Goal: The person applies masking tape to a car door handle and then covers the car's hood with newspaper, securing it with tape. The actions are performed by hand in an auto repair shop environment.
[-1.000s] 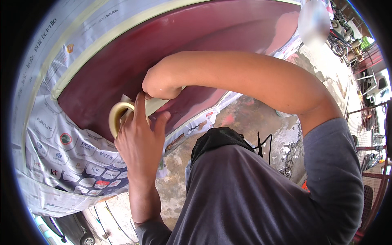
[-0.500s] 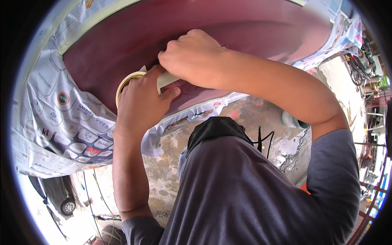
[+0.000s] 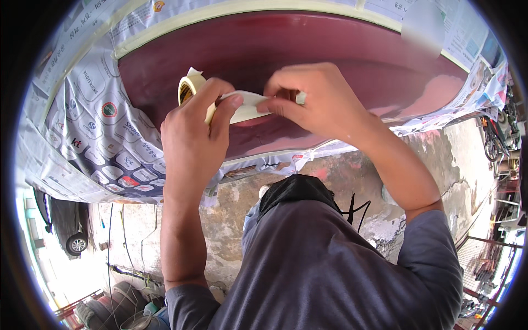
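A roll of pale yellow masking tape sits in my left hand, whose thumb and index finger also pinch the near end of a loose strip. That pale tape strip spans the gap between my hands. At its other end, my right hand pinches it between thumb and fingertips. Both hands are in front of a dark red curved body panel; whether the strip touches the panel I cannot tell.
Printed masking paper and a pale tape border surround the panel. Below lies a stained concrete floor. A dark car stands at the left, with thin cables hanging beside it. Bicycles or motorbikes are at the far right.
My right hand has moved right and turned, and more of the strip shows between my hands. The view has shifted, so more of the panel's upper border is visible.
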